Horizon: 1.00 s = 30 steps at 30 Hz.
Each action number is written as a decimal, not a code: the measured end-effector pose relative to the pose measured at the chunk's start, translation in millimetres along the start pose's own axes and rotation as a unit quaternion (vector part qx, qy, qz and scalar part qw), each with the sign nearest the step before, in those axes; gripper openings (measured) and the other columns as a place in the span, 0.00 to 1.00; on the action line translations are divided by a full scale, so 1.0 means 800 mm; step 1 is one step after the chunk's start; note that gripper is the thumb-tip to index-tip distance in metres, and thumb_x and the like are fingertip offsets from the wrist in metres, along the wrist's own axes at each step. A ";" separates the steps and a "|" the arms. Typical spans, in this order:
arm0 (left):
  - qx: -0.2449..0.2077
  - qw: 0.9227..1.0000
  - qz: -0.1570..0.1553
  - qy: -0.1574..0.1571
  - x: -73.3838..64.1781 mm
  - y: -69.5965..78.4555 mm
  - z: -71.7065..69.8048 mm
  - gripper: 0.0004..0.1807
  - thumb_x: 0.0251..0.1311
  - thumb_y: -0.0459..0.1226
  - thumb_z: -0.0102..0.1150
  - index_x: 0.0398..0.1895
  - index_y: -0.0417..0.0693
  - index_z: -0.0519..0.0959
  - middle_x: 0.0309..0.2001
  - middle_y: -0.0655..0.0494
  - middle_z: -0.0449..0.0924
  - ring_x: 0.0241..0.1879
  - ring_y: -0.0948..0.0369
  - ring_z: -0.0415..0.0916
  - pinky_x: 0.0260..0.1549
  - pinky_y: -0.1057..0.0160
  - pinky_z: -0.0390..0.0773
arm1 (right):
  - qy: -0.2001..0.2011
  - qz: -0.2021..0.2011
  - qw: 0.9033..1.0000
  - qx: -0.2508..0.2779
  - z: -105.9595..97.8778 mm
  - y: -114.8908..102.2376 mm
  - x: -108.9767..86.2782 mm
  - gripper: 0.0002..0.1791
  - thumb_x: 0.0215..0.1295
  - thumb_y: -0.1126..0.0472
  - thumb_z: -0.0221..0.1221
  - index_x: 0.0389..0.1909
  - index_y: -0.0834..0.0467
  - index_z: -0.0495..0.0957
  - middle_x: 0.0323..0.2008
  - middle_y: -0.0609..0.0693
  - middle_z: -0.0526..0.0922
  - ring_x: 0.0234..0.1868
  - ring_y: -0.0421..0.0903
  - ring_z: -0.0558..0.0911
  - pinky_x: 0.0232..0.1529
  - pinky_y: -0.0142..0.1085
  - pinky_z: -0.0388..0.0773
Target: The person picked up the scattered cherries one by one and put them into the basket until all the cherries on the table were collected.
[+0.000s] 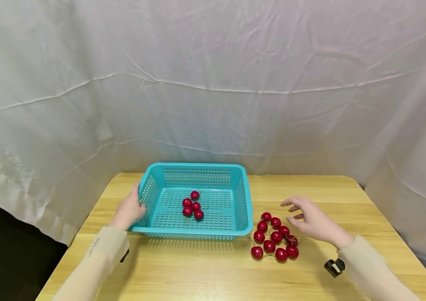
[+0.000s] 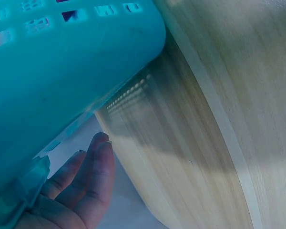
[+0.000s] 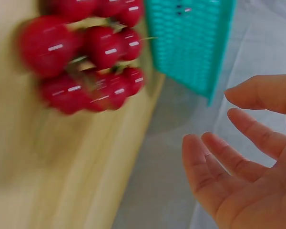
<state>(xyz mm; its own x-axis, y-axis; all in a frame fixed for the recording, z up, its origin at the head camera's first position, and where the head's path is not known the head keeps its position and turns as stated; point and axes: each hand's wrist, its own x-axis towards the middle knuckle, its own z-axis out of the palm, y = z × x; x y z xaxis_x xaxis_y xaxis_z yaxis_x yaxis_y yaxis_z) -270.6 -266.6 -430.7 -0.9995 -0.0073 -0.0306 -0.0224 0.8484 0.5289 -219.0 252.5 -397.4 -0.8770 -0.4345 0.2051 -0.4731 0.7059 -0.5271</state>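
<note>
A turquoise plastic basket (image 1: 195,233) stands at the left-centre of the table with several red cherries (image 1: 187,211) grouped on its slotted floor. My left hand (image 1: 128,210) grips its left rim, thumb over the edge; in the left wrist view the other fingers (image 2: 97,183) extend along the outer side. To the right of the basket lies a loose cluster of red cherries with stems (image 1: 269,246). Just beyond this cluster's right side, my right hand (image 1: 312,221) hovers with nothing in it. Its fingers (image 3: 193,164) are spread and slightly bent, apart from the thumb.
The wooden table (image 1: 198,271) has its back edge close to a pale hanging cloth (image 1: 213,117), which also drapes down both sides. A dark area (image 1: 6,251) shows past the table's left edge. Each wrist carries a small black device (image 1: 335,266).
</note>
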 end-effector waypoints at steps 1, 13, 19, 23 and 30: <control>0.000 1.000 0.001 0.001 0.000 0.000 0.000 0.46 0.65 0.29 0.50 0.80 0.33 0.37 0.70 0.22 0.62 0.64 0.29 0.68 0.60 0.33 0.73 | -0.001 -0.001 1.000 -0.007 0.001 0.004 -0.004 0.19 0.61 0.71 0.64 0.54 0.63 0.77 0.52 0.61 0.81 0.47 0.55 0.84 0.41 0.42 0.87; 0.006 1.000 0.004 0.005 -0.002 -0.003 -0.001 0.47 0.62 0.29 0.51 0.79 0.32 0.37 0.68 0.21 0.64 0.61 0.30 0.71 0.53 0.36 0.78 | -0.057 -0.028 0.998 0.006 0.016 0.040 -0.047 0.23 0.58 0.60 0.70 0.53 0.61 0.77 0.49 0.57 0.80 0.42 0.46 0.80 0.36 0.33 0.86; 0.000 1.000 0.006 0.008 0.000 -0.001 0.000 0.46 0.62 0.28 0.50 0.79 0.33 0.37 0.69 0.22 0.63 0.63 0.30 0.70 0.57 0.34 0.76 | -0.073 -0.058 0.996 -0.015 0.020 0.042 -0.061 0.23 0.56 0.64 0.70 0.53 0.59 0.78 0.48 0.52 0.80 0.41 0.43 0.80 0.36 0.31 0.85; -0.001 1.000 0.004 0.006 0.001 -0.002 0.000 0.46 0.63 0.28 0.49 0.79 0.33 0.37 0.70 0.22 0.62 0.64 0.30 0.69 0.59 0.34 0.75 | -0.082 -0.069 0.994 -0.031 0.026 0.043 -0.064 0.22 0.55 0.64 0.70 0.52 0.58 0.79 0.47 0.51 0.80 0.42 0.44 0.81 0.37 0.32 0.86; 0.000 1.000 -0.002 0.001 -0.001 0.001 -0.001 0.46 0.64 0.29 0.49 0.80 0.33 0.37 0.70 0.23 0.62 0.65 0.30 0.68 0.59 0.33 0.74 | -0.115 -0.048 0.992 -0.037 0.035 0.045 -0.063 0.22 0.55 0.61 0.71 0.52 0.54 0.80 0.46 0.47 0.77 0.42 0.39 0.79 0.37 0.31 0.84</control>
<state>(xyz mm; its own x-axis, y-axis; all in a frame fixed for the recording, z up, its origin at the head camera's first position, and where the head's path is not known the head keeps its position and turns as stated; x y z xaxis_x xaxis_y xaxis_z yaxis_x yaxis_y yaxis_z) -269.7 -266.4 -429.5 -0.9994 -0.0114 -0.0313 -0.0262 0.8489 0.5279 -189.4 284.1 -450.0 -0.7894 -0.6114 0.0544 -0.5657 0.6903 -0.4510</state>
